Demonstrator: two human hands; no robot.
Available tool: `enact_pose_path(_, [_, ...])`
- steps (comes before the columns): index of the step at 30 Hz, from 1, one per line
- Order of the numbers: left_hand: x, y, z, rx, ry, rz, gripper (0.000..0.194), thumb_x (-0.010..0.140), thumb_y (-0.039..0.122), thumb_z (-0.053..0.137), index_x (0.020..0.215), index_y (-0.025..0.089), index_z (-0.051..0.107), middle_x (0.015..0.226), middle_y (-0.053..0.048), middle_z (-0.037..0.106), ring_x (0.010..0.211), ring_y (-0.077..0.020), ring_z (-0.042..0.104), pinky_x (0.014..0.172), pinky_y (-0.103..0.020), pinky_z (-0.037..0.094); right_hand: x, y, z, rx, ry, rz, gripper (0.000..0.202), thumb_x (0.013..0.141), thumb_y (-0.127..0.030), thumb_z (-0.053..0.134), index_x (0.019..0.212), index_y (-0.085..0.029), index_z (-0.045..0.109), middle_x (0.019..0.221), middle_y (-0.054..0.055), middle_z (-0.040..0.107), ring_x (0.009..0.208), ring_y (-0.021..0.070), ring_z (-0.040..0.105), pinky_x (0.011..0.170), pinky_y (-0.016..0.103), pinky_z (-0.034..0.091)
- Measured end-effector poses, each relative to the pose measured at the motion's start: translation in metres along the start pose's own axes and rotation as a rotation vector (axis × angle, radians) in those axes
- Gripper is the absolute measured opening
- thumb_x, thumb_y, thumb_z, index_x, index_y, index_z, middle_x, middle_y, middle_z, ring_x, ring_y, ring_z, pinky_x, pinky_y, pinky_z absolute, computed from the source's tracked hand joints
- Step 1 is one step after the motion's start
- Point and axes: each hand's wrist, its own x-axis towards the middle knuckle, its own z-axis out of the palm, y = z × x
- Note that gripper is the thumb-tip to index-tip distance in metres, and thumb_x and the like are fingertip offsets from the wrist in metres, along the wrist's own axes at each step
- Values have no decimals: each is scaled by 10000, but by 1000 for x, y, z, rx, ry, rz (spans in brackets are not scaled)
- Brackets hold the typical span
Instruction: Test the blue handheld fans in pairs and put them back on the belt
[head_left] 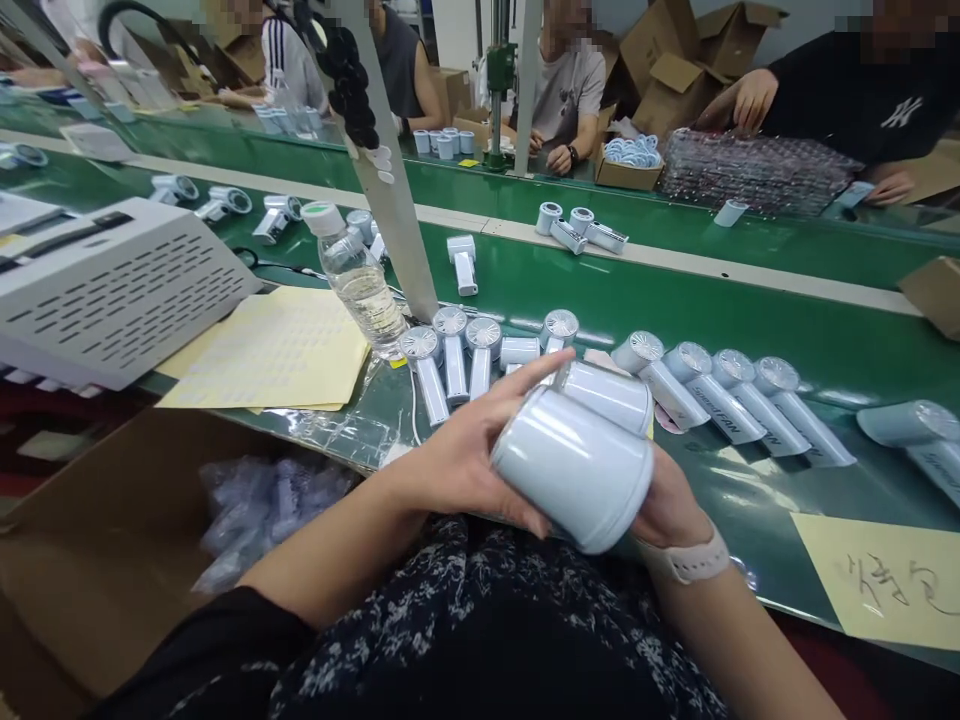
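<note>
Close in front of me are two light blue handheld fans, the nearer (574,468) a smooth drum-shaped head, the other (606,397) just behind it. My left hand (480,455) is closed round them from the left, its thumb and fingers on either side. My right hand (667,500), with a pale watch strap on the wrist, is closed on their right side; its fingers are mostly hidden behind the heads. Beyond my hands lie rows of similar fans, one group (450,350) to the left and another (739,400) to the right with lettering on the handles.
A tilted water bottle (364,290) stands beside a metal post (390,200). Yellow sheets (277,350) and a white vented machine (127,290) are at left. Below is a carton (97,560) with plastic bags. A handwritten yellow note (892,580) lies at right. Co-workers sit across the green conveyor (510,270).
</note>
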Motion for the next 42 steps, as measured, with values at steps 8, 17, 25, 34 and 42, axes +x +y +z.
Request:
enact_pose_path(8, [15,-31,1,-426,351,-77,502,811,619,654,1139,240,687,1026,-65,715,915,-214,657,805,-340,537,-20,-7,-3,176,117,210,348,813,-510,743,965,-198,723,707,32,701,593,146,638,548,250,521])
enact_pose_path(17, [5,-21,8,-492,207,-63,479,715,173,787,1140,196,567,896,7,577,758,-130,607,679,-274,521,-29,-4,8,261,26,66,383,776,-345,801,1121,-229,682,968,39,695,773,147,665,711,272,559])
enact_pose_path(25, [5,-18,15,-297,191,-63,384,762,253,772,1054,178,533,871,-4,575,717,-135,605,648,-285,486,-27,-2,7,209,190,0,330,802,-324,773,1108,-247,677,933,37,671,712,146,605,633,279,541])
enact_pose_path(34, [5,-22,11,-406,179,-86,498,713,250,791,1131,188,527,900,-9,568,741,-145,608,667,-297,506,-24,-1,9,176,200,-12,358,793,-330,766,1131,-255,674,1028,47,651,748,160,575,636,298,537])
enact_pose_path(42, [4,-22,12,-336,189,-61,435,729,205,765,1082,174,514,872,-2,573,714,-137,604,639,-294,495,-23,3,7,133,192,-17,399,782,-325,774,1153,-235,654,966,42,678,720,155,589,666,306,523])
